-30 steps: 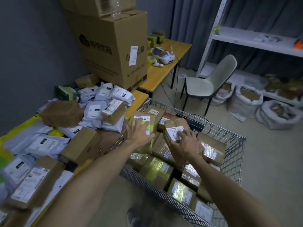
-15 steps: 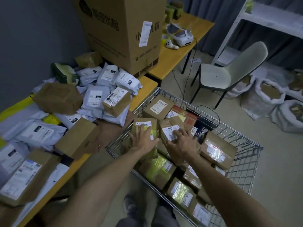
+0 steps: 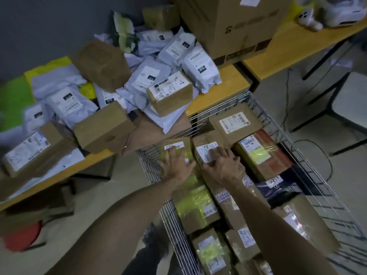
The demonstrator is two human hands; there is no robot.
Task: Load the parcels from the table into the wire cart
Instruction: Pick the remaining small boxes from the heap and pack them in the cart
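Left hand (image 3: 176,165) and right hand (image 3: 223,165), spread flat, now press two boxes (image 3: 204,150) lower inside the wire cart (image 3: 218,106); parcels (image 3: 168,94) remain on the desk (image 3: 224,92).

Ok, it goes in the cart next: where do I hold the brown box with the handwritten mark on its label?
I'd reach down from the cart side and grip the box across its narrow width: thumb on the near face, fingers over the far top edge. It lies label-up on bags, that face clear.

Heaped on yellow-topped desk (image 3: 224,92), ten o'clock: grey plastic mailer bags (image 3: 145,76), brown cardboard boxes (image 3: 103,130). Beside it, four o'clock: metal wire cart (image 3: 170,221) holding taped cardboard parcels (image 3: 236,122).
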